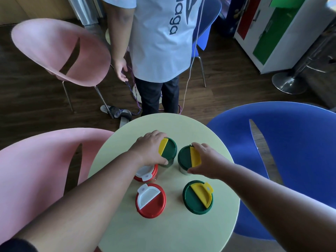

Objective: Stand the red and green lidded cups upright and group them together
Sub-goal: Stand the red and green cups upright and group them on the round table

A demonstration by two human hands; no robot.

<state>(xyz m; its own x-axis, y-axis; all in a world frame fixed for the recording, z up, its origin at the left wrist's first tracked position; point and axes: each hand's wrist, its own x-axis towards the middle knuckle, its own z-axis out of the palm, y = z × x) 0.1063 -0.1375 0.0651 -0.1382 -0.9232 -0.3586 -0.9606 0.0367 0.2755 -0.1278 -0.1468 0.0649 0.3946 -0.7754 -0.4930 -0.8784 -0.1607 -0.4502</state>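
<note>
Five lidded cups stand upright on the round pale-yellow table (181, 233). My left hand (150, 148) grips the far-left green cup (170, 149) by its lid, which has a yellow flap. Around the lid of the far-right green cup (185, 157) curl the fingers of my right hand (205, 160). A third green cup (197, 197) stands near right. One red cup with a white flap (151, 200) stands near left. Another red cup (147, 174) is partly hidden under my left wrist.
A person in a white shirt (160, 39) stands just beyond the table. Pink chairs stand to the left (36, 170) and far left (60, 51); a blue chair (291, 151) is on the right. Sandals (118, 113) and a cord lie on the wooden floor.
</note>
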